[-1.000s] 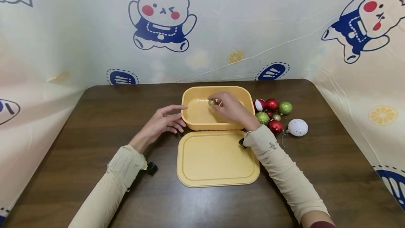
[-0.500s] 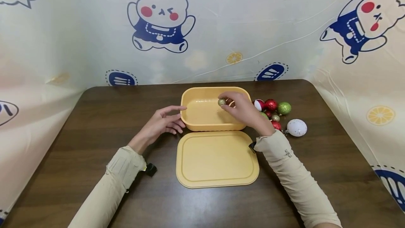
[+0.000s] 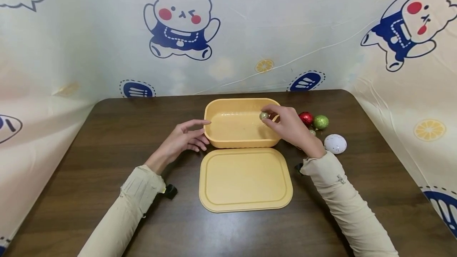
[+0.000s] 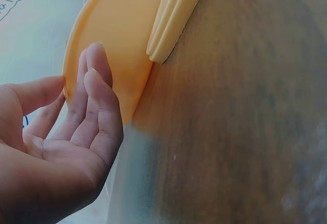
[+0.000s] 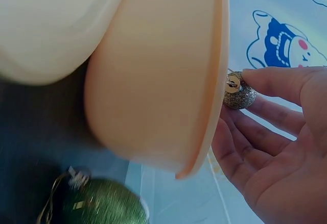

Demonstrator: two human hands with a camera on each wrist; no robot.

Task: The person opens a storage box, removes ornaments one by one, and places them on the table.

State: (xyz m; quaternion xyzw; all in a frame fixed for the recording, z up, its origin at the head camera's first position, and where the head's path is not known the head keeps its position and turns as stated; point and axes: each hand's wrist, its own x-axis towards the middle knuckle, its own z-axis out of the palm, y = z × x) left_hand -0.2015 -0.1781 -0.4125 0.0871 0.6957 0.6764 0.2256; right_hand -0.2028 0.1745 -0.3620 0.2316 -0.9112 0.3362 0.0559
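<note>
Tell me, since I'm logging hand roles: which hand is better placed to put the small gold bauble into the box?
Right hand: it pinches the gold bauble over the yellow box.

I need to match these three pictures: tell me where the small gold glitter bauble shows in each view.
Head: the gold bauble sits right of centre, pinched by the right hand over the yellow tub.
Left wrist: not in it; only the left hand touching the tub's wall.
Right wrist: at right of centre, pinched at the fingertips beside the tub's rim.
Shared landmark: the yellow tub.
</note>
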